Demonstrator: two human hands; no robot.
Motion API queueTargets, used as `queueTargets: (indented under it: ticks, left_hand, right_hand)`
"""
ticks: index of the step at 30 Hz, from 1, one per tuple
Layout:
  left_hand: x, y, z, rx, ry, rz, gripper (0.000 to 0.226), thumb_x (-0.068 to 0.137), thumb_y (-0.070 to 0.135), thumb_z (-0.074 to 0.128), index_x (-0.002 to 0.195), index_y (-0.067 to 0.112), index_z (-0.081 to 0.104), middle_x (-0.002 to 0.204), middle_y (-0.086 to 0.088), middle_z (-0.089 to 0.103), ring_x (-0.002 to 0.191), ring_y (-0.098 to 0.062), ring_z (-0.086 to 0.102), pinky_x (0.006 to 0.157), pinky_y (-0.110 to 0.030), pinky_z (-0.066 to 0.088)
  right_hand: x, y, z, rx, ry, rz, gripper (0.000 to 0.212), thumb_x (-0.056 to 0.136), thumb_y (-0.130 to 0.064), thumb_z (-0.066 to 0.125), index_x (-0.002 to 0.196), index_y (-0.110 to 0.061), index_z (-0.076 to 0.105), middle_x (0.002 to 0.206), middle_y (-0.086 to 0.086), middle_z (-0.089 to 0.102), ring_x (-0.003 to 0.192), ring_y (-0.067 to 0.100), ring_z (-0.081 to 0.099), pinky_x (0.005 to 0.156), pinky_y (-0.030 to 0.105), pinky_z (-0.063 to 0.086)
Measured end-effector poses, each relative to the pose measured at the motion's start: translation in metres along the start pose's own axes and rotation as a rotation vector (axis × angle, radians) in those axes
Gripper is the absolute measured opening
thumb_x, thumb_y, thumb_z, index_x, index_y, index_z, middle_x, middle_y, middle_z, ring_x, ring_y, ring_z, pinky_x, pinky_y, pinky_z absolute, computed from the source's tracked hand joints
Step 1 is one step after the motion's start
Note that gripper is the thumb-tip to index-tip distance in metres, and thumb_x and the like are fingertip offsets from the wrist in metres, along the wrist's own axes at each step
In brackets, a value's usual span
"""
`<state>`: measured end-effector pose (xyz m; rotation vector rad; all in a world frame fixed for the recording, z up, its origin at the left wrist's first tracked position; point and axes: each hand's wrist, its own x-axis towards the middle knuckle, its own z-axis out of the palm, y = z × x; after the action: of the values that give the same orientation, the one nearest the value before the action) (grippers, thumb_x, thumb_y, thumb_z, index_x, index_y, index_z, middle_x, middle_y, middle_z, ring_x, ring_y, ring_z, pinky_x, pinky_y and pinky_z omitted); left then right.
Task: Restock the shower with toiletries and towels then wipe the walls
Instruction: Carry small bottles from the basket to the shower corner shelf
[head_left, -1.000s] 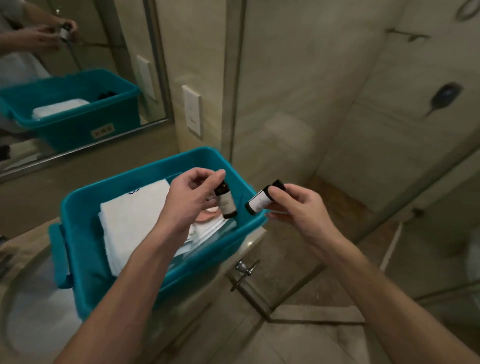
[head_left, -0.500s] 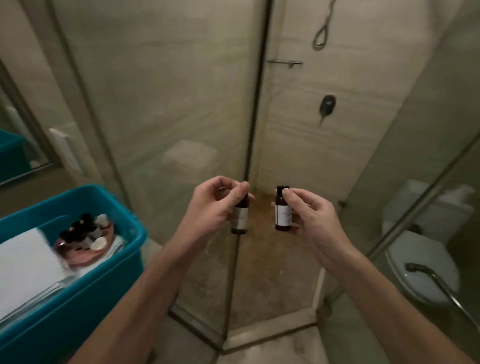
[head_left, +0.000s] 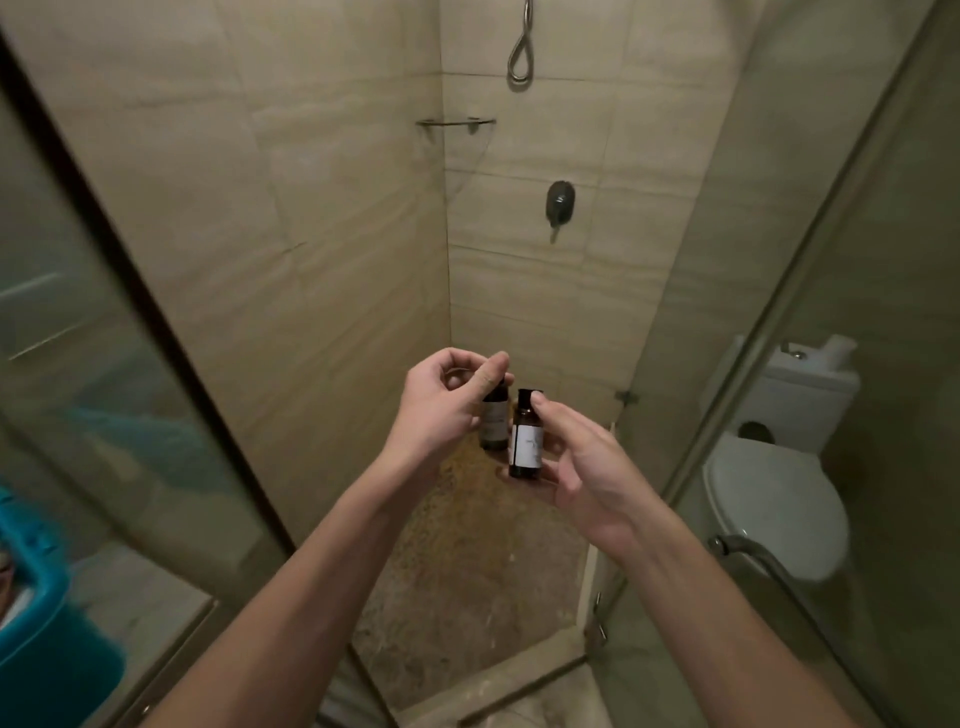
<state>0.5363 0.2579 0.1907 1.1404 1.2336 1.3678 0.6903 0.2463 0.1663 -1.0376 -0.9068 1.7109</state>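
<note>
Toiletry bottles (head_left: 525, 441) — two small dark ones — stand upright, almost touching, at the shower's open doorway, well below the corner shelf (head_left: 457, 123) on the far wall. The left hand (head_left: 441, 405) pinches the plainer bottle (head_left: 493, 423) by its cap, fingers curled over it. The right hand (head_left: 587, 467) has its fingers clamped on the labelled bottle (head_left: 527, 452). Best lift them to that shelf one at a time (it looks like glass) — base down first, labels outward.

Bathroom: tiled shower stall (head_left: 332, 218), glass door (head_left: 810, 364), hose loop (head_left: 521, 57), white toilet (head_left: 774, 499) beside.
</note>
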Motion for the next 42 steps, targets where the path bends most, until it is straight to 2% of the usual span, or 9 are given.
queueTargets:
  ticks: [5, 9, 12, 16, 22, 25, 30, 37, 42]
  left_hand:
    - [0.080, -0.017, 0.026, 0.016, -0.036, -0.047, 0.018, 0.090, 0.030, 0.073, 0.094, 0.015, 0.063, 0.097, -0.009, 0.079, 0.088, -0.011, 0.071, 0.084, -0.044, 0.057]
    - [0.170, -0.025, 0.037, 0.084, -0.143, -0.059, 0.016, 0.090, 0.022, 0.074, 0.101, 0.015, 0.064, 0.104, -0.013, 0.077, 0.086, -0.007, 0.070, 0.075, -0.030, 0.058]
    - [0.249, -0.020, 0.043, 0.066, -0.189, -0.078, 0.014, 0.093, 0.018, 0.070, 0.105, 0.011, 0.064, 0.104, -0.009, 0.078, 0.091, -0.008, 0.073, 0.073, -0.024, 0.060]
    - [0.342, -0.008, 0.042, 0.079, -0.152, -0.070, 0.017, 0.093, 0.024, 0.070, 0.104, 0.011, 0.071, 0.110, -0.010, 0.076, 0.102, -0.015, 0.072, 0.089, -0.036, 0.061]
    - [0.439, 0.022, 0.026, -0.001, 0.048, -0.031, 0.026, 0.094, 0.028, 0.069, 0.112, 0.010, 0.070, 0.105, -0.006, 0.075, 0.092, -0.013, 0.071, 0.088, -0.042, 0.061]
    - [0.475, 0.043, 0.011, 0.004, 0.086, 0.006, 0.024, 0.094, 0.029, 0.069, 0.111, 0.012, 0.071, 0.096, 0.003, 0.075, 0.081, -0.005, 0.070, 0.086, -0.039, 0.062]
    - [0.530, 0.070, -0.015, 0.002, 0.136, 0.065, 0.026, 0.096, 0.027, 0.066, 0.116, 0.010, 0.070, 0.098, 0.000, 0.071, 0.075, -0.002, 0.068, 0.070, -0.027, 0.062]
    - [0.626, 0.089, -0.034, 0.093, 0.130, 0.101, 0.026, 0.096, 0.028, 0.067, 0.117, 0.014, 0.070, 0.114, -0.010, 0.072, 0.086, -0.012, 0.070, 0.075, -0.031, 0.063]
    - [0.726, 0.092, -0.035, 0.154, 0.135, 0.170, 0.027, 0.097, 0.029, 0.065, 0.119, 0.013, 0.069, 0.117, -0.015, 0.070, 0.090, -0.017, 0.068, 0.067, -0.026, 0.061]
  right_hand:
    - [0.075, -0.025, -0.028, 0.045, 0.054, 0.046, 0.038, 0.090, -0.034, 0.071, 0.118, -0.008, 0.070, 0.122, 0.021, 0.069, 0.095, 0.031, 0.072, 0.096, 0.056, 0.052]
    - [0.156, -0.058, -0.045, 0.027, 0.063, 0.050, 0.037, 0.093, -0.032, 0.068, 0.120, -0.007, 0.069, 0.117, 0.019, 0.072, 0.089, 0.029, 0.071, 0.064, 0.038, 0.063]
    - [0.228, -0.090, -0.053, 0.029, 0.075, 0.045, 0.037, 0.094, -0.031, 0.067, 0.121, -0.005, 0.068, 0.116, 0.019, 0.072, 0.091, 0.027, 0.072, 0.073, 0.040, 0.064]
    - [0.325, -0.140, -0.046, -0.025, 0.071, 0.052, 0.028, 0.094, -0.032, 0.068, 0.111, -0.010, 0.069, 0.113, 0.017, 0.073, 0.092, 0.028, 0.070, 0.080, 0.043, 0.061]
    - [0.426, -0.198, -0.022, 0.000, 0.077, 0.046, 0.016, 0.092, -0.028, 0.071, 0.095, -0.013, 0.069, 0.105, 0.018, 0.075, 0.096, 0.032, 0.071, 0.081, 0.046, 0.062]
    - [0.462, -0.222, -0.007, -0.045, 0.068, 0.020, 0.019, 0.091, -0.029, 0.073, 0.100, -0.013, 0.071, 0.108, 0.017, 0.075, 0.097, 0.028, 0.071, 0.086, 0.047, 0.061]
    - [0.520, -0.257, 0.011, -0.073, 0.064, -0.050, 0.016, 0.090, -0.028, 0.073, 0.093, -0.013, 0.072, 0.108, 0.016, 0.075, 0.091, 0.024, 0.070, 0.089, 0.050, 0.059]
    - [0.616, -0.294, 0.019, -0.040, -0.003, -0.099, 0.007, 0.091, -0.015, 0.071, 0.096, -0.011, 0.070, 0.109, 0.019, 0.073, 0.100, 0.029, 0.073, 0.087, 0.056, 0.058]
    - [0.706, -0.324, 0.013, -0.074, -0.033, -0.166, 0.012, 0.090, -0.015, 0.072, 0.101, -0.012, 0.069, 0.105, 0.016, 0.074, 0.092, 0.024, 0.074, 0.087, 0.050, 0.060]
